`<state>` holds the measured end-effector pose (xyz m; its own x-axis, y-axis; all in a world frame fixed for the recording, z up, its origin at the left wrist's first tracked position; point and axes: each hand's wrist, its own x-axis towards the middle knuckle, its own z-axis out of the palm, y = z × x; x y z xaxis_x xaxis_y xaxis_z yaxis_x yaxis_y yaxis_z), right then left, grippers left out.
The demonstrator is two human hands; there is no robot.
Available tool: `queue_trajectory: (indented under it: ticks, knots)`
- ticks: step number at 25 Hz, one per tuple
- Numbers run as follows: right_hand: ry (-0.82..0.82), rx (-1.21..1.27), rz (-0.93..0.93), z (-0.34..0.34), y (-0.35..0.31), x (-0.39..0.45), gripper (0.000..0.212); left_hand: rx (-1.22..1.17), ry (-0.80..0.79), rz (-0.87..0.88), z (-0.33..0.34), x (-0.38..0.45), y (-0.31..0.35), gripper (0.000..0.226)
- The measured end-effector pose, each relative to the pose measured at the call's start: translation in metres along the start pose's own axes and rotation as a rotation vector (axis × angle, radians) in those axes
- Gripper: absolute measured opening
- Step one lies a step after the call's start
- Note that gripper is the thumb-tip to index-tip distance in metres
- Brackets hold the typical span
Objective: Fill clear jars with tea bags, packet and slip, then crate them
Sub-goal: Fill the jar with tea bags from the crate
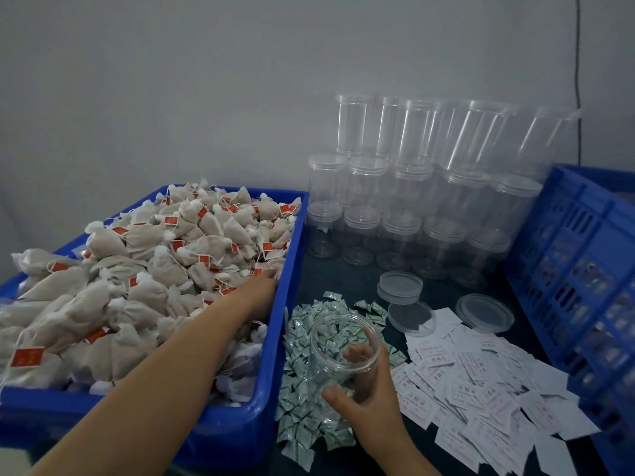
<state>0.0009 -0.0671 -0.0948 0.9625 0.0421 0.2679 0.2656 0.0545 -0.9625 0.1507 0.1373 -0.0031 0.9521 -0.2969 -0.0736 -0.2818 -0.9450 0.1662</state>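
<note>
A heap of tea bags [144,269] is held in the blue tub [237,431], where the left hand [256,292] is buried, its grasp not discernible. An open, tilted clear jar [343,352] is gripped by the right hand [364,389] over green packets [302,417]; white slips [481,389] are spread beside, before a blue crate [584,269].

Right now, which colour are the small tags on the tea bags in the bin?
Red, on the tea bags in the blue bin; the head view shows it.
</note>
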Motion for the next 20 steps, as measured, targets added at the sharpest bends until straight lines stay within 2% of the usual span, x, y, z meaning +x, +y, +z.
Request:
queue_trajectory:
  ticks: [3, 6, 8, 10, 13, 20]
  knots:
    - [-0.001, 0.002, 0.010, 0.000, -0.002, -0.001, 0.096, 0.010, 0.086, 0.010, 0.001, -0.001, 0.001, 0.035]
    - [-0.006, 0.000, 0.004, 0.000, -0.004, -0.001, 0.095, -0.154, 0.286, -0.113, -0.006, 0.001, 0.002, 0.019]
    - [-0.018, 0.003, -0.003, -0.001, -0.005, -0.001, 0.094, -0.191, 0.420, -0.181, -0.010, 0.000, 0.001, 0.022]
    - [-0.025, 0.009, -0.017, -0.001, -0.005, -0.001, 0.094, -0.203, 0.401, -0.191, -0.010, -0.003, -0.001, 0.031]
    - [-0.029, 0.014, -0.023, -0.001, -0.006, 0.000, 0.093, -0.197, 0.231, -0.163, -0.005, -0.003, 0.002, 0.036]
    - [-0.022, 0.000, 0.017, -0.002, -0.003, -0.002, 0.094, -0.401, 0.308, -0.304, -0.009, 0.003, 0.005, 0.011]
